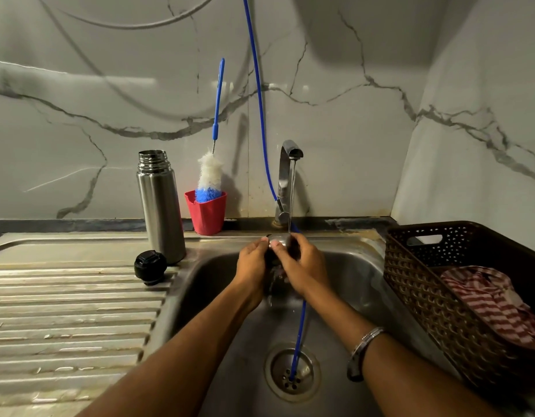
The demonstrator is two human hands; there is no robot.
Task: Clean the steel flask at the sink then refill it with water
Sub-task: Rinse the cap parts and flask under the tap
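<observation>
The steel flask (161, 206) stands upright and uncapped on the drainboard, left of the sink (359, 284). Its black stopper (150, 267) lies beside its base. Both my hands meet over the basin under the running tap (290, 164). My left hand (252, 263) and my right hand (302, 266) together grip a small steel cup lid (279, 240), mostly hidden between the fingers, with the water stream falling onto it.
A blue-handled bottle brush (210, 176) stands in a red cup (206, 213) against the marble wall. A blue hose (299, 332) runs down into the drain (291, 371). A brown basket (434, 296) with a red-striped cloth (488, 302) sits on the right.
</observation>
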